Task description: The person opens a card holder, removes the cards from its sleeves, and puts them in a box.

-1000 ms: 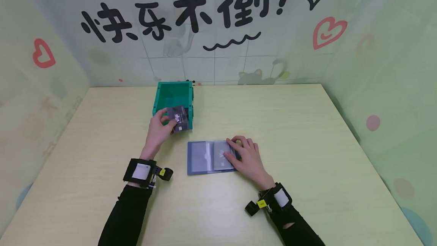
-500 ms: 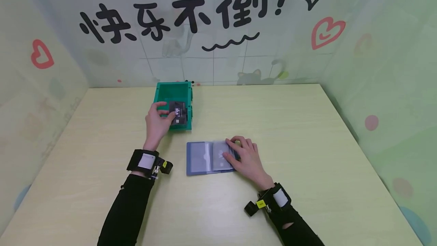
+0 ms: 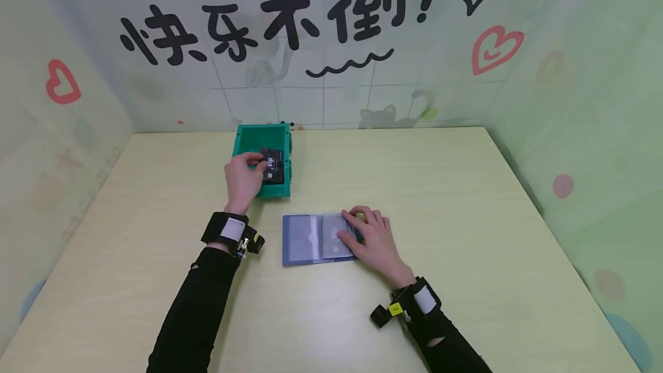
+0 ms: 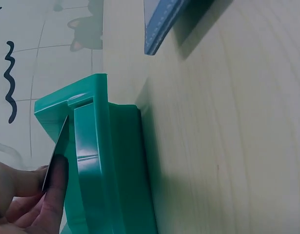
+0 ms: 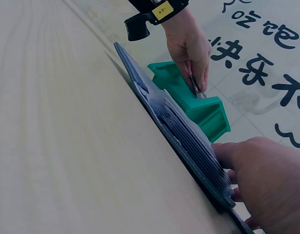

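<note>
My left hand (image 3: 243, 180) pinches a black card marked "VIP" (image 3: 273, 167) between thumb and fingers. The card is at the opening of a green plastic bin (image 3: 261, 190), and the left wrist view shows the card (image 4: 55, 151) edge-on, tilted inside the bin's rim. On the table in front lies a blue card holder (image 3: 302, 240), spread open with clear sleeves. My right hand (image 3: 375, 240) rests on its right side, thumb and index finger apart on the stacked sleeves. From the right wrist, the sleeve pages (image 5: 189, 134) fan up slightly beside the fingers.
The pale wooden table (image 3: 466, 235) holds the bin at the back, left of centre, with the holder nearer. Behind the table stands a printed backdrop (image 3: 331, 96) with black lettering, and patterned cloth walls (image 3: 585, 131) close both sides.
My left hand has moved the black card up and away, from over the bin's near right corner to within its outline. The right hand and card holder have kept their place.
</note>
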Available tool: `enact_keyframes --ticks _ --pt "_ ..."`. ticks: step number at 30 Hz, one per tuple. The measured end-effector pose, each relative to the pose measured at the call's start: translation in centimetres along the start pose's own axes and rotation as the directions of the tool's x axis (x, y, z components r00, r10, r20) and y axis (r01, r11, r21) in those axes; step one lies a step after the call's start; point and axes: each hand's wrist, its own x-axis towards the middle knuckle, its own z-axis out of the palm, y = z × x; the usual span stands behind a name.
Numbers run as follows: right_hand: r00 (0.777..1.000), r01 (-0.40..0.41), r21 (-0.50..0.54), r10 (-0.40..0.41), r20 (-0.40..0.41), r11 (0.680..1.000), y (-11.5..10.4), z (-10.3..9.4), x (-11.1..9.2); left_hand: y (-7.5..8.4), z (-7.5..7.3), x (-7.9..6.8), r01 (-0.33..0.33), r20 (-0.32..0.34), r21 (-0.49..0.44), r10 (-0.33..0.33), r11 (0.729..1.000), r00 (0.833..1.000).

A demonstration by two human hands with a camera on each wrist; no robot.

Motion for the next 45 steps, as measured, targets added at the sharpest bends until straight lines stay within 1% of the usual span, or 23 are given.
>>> enact_keyframes --ticks 2,5,9,15,20,25,28,31,35,40,43,45 --pt "1.000 -0.001 -0.004 0.001 0.003 1.000 0.1 0.0 0.0 0.1 0.1 0.1 0.008 0.005 0.006 -0.008 1.000 1.000" --pt "1.000 0.001 -0.005 -0.001 0.002 1.000 0.1 0.1 0.0 0.1 0.2 0.2 0.015 0.032 0.036 -0.016 0.999 0.999" --pt "1.000 -0.001 -0.004 0.001 0.003 1.000 0.1 0.0 0.0 -0.2 0.6 0.1 -0.010 0.072 0.090 0.004 0.996 0.997" --pt "1.000 -0.007 0.000 0.007 0.005 1.000 -0.1 -0.2 0.0 -0.4 1.0 0.2 -0.046 0.104 0.140 0.032 0.989 0.994" --pt "1.000 0.011 -0.005 -0.011 -0.008 1.000 -0.1 -0.1 0.0 -0.6 1.2 0.1 -0.051 0.152 0.162 0.026 0.986 0.988" --pt "1.000 0.018 -0.013 -0.018 -0.012 1.000 0.1 -0.1 0.0 -0.6 1.5 0.0 -0.046 0.186 0.206 0.007 0.977 0.983" --pt "1.000 0.016 -0.011 -0.016 -0.011 1.000 0.1 -0.1 0.0 -0.4 1.5 -0.1 -0.042 0.205 0.246 -0.009 0.968 0.979" --pt "1.000 0.012 -0.004 -0.012 -0.012 1.000 0.0 -0.1 0.0 -0.3 1.5 -0.2 -0.058 0.231 0.294 -0.012 0.954 0.973" --pt "1.000 0.007 -0.003 -0.007 -0.011 1.000 0.0 -0.2 0.0 -0.2 1.7 -0.4 -0.086 0.261 0.334 -0.005 0.939 0.965" --pt "1.000 0.003 -0.005 -0.003 -0.009 1.000 -0.1 -0.2 -0.1 -0.4 1.9 -0.5 -0.118 0.272 0.360 0.017 0.926 0.962" --pt "1.000 0.001 -0.005 -0.001 -0.009 1.000 -0.1 -0.1 -0.1 -0.4 2.0 -0.5 -0.133 0.280 0.393 0.020 0.910 0.960" --pt "1.000 0.001 -0.006 -0.001 -0.010 1.000 -0.1 -0.1 -0.1 -0.3 2.0 -0.6 -0.141 0.291 0.425 0.013 0.894 0.957"
